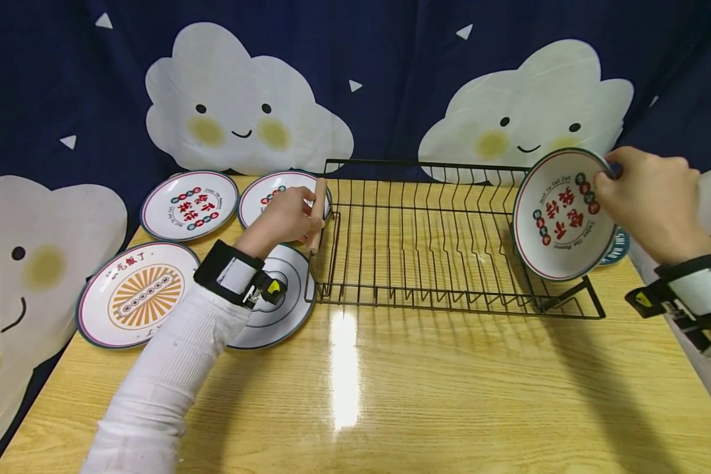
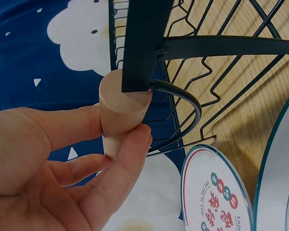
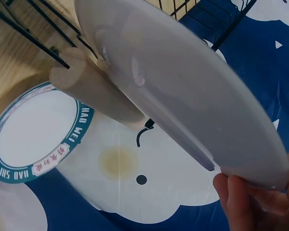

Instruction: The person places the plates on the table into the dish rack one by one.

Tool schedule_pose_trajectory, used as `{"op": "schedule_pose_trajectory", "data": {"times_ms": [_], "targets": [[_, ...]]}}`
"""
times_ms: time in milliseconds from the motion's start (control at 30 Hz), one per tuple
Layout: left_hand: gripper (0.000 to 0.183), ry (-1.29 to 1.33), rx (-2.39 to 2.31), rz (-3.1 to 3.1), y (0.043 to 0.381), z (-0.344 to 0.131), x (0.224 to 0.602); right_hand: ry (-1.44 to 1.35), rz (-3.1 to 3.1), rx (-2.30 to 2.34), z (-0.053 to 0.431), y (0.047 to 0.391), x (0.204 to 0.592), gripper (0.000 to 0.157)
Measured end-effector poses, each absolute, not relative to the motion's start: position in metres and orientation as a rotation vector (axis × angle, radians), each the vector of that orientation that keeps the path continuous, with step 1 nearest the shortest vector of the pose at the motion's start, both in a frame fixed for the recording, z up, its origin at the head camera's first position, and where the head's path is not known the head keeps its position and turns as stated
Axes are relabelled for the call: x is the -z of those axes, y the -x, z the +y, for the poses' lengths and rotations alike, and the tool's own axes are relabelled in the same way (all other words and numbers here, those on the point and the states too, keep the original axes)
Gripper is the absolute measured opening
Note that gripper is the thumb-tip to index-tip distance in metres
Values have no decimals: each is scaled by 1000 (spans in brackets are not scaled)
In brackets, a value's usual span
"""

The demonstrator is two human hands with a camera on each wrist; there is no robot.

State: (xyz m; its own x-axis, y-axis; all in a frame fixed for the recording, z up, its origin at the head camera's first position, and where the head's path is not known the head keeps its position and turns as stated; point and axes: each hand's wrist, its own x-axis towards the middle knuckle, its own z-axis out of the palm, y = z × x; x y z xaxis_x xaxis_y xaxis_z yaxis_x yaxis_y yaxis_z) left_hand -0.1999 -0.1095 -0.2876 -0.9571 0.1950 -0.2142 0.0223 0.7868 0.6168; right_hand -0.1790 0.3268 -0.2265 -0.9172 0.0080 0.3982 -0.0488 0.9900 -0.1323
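A black wire dish rack (image 1: 426,307) stands on the table, with a wooden handle (image 1: 318,214) at its left end. My left hand (image 1: 280,216) grips that handle between thumb and fingers, as the left wrist view confirms. At the rack's right end, my right hand (image 1: 654,197) pinches the rim of a white plate (image 1: 563,224) with red characters. This plate is tilted up on edge, its printed face toward the head camera. The right wrist view shows its plain underside (image 3: 183,91) beside the right wooden handle (image 3: 94,91); whether its lower edge rests in the wires, I cannot tell.
Left of the rack lie several plates, including a red-character plate (image 1: 189,205), an orange sunburst plate (image 1: 139,296) and a ringed plate (image 1: 284,296). A teal-rimmed plate (image 3: 84,120) lies beyond the rack's right end. A dark cloud-print curtain (image 1: 385,39) hangs behind.
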Motion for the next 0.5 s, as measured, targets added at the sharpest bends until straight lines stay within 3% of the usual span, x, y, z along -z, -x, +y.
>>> {"op": "schedule_pose_trajectory", "data": {"times_ms": [500], "targets": [[43,-177,-942,2706,201,-110,289,-70,-2775,-161,332,183,235,31]]}}
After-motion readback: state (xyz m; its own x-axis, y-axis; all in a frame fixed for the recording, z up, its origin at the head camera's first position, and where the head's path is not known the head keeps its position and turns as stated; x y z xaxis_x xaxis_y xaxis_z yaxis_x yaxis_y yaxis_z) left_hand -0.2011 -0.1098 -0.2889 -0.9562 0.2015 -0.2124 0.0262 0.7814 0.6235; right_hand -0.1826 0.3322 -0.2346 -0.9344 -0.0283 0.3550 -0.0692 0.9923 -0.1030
